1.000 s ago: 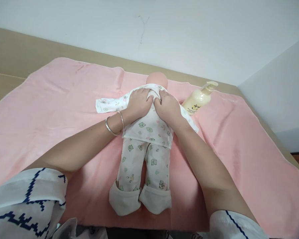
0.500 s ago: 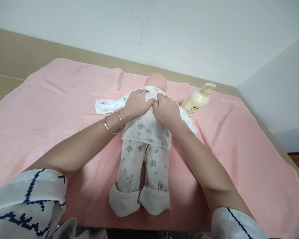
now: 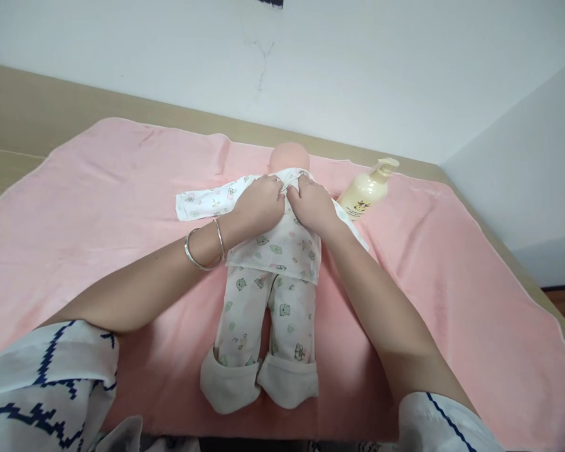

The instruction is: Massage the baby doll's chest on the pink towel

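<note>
A baby doll [image 3: 289,157] lies on the pink blanket with its bald head pointing away from me. It is dressed in a white printed shirt [image 3: 287,245] and matching trousers [image 3: 287,307], their leg ends folded into white cuffs. Near the neck, my left hand [image 3: 261,204], with two silver bangles at its wrist, is closed on the shirt's fabric. My right hand [image 3: 314,206] pinches the shirt just beside it, thumb against the curled fingers. A small fold of cloth rises between both hands. One sleeve [image 3: 200,202] stretches out to the left; the right sleeve is partly behind my forearm.
A pale yellow pump bottle [image 3: 365,191] leans beside the doll's right-hand side. The pink blanket [image 3: 122,169] covers most of the wooden surface [image 3: 32,100]. A white wall [image 3: 358,75] rises behind.
My left hand's fingers have curled in more, and its thumb has drawn back from the right hand. The view has shifted slightly; the doll and bottle stay in place.
</note>
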Available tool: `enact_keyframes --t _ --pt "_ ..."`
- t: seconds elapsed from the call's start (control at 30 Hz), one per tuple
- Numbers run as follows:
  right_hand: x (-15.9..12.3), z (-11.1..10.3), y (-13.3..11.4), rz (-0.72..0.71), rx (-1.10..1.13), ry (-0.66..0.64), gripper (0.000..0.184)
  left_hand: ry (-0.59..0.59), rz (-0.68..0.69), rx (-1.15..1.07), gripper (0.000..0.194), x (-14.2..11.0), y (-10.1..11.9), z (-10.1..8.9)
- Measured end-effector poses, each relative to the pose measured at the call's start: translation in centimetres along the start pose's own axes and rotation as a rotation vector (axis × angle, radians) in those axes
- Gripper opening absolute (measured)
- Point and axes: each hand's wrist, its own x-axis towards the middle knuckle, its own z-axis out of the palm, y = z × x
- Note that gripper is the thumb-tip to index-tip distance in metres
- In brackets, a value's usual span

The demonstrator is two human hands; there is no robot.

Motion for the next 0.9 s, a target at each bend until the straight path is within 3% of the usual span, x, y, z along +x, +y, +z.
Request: enact_keyframes --t 0.37,0.5,0.7,0.9 --pt "-3.0 -1.1 -3.4 -0.074 -0.220 -0.061 0.042 0.010 -0.149 -0.116 0.040 1.6 -2.4 0.0" --pt "-2.0 -0.5 -2.4 -0.043 -0.135 -0.039 0.046 0.035 -0.090 0.009 0.044 1.0 -1.5 0.4" --pt "-0.4 0.2 -0.8 -0.070 -0.080 -0.016 0.055 -0.055 -0.031 0.172 0.040 -0.4 0.9 -0.8" --pt "-2.6 -0.9 -2.7 -0.086 -0.191 -0.037 0.049 -0.015 -0.070 -0.034 0.032 0.6 -0.4 -0.7"
